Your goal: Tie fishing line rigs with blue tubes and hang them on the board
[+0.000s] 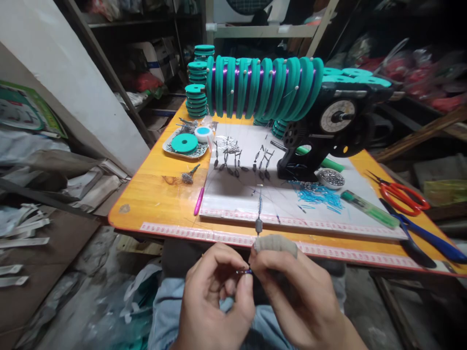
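My left hand [215, 301] is in front of the table edge, thumb and forefinger closed on a small shiny metal piece [241, 271] with a dark blue end. My right hand [299, 289] meets it fingertip to fingertip, also pinching at that piece; a beige finger cover [277, 245] wraps one finger. Just above the right fingers is a grey barrel-shaped weight [259, 225], with a thin coil spring [260, 204] running up from it. The piece's exact kind is too small to make out.
A rack of green foam spools [264, 90] wound with purple line stands behind on a black machine [310, 146]. Dark weights [237, 171] hang below. Right lie blue tube bits [324, 197], a metal-parts bowl [331, 179], a cutter [370, 209], red scissors [404, 197] and blue-handled pliers [434, 238].
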Tool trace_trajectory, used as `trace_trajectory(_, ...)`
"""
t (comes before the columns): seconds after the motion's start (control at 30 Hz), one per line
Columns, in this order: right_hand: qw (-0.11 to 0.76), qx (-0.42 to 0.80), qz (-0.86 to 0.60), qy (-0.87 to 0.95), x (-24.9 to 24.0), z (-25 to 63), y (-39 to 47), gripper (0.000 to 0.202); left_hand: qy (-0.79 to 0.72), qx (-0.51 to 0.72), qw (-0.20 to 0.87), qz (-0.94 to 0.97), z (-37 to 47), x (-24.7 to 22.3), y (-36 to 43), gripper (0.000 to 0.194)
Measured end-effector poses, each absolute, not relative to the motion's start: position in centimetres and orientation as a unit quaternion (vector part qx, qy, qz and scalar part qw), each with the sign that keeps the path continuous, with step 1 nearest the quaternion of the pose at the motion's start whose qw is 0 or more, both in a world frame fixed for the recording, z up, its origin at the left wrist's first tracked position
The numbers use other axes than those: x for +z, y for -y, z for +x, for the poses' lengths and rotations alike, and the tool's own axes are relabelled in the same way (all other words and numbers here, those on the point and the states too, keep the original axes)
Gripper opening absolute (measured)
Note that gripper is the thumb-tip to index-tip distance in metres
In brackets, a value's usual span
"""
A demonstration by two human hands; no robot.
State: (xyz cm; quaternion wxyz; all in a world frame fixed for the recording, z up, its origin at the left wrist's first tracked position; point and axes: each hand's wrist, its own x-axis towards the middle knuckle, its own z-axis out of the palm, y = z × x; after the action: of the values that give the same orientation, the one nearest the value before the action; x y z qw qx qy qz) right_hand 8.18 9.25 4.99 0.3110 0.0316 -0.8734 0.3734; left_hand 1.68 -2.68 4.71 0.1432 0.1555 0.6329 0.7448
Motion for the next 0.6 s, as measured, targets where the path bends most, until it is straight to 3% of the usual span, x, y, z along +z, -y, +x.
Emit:
trace_trajectory(0.37,0.401,0.303,0.017,0.864,4.4,7.6,-7.7,0.018,-0.620,0.744,0.222,0.113,1.5,5.5,2.4,0.015)
trace_trajectory(0.6,0.364,0.376,0.024,0.852,4.2,7.3,-7.9,0.018,-0.543,0.794,0.258,0.095,1.1,5.3,2.5,0.030)
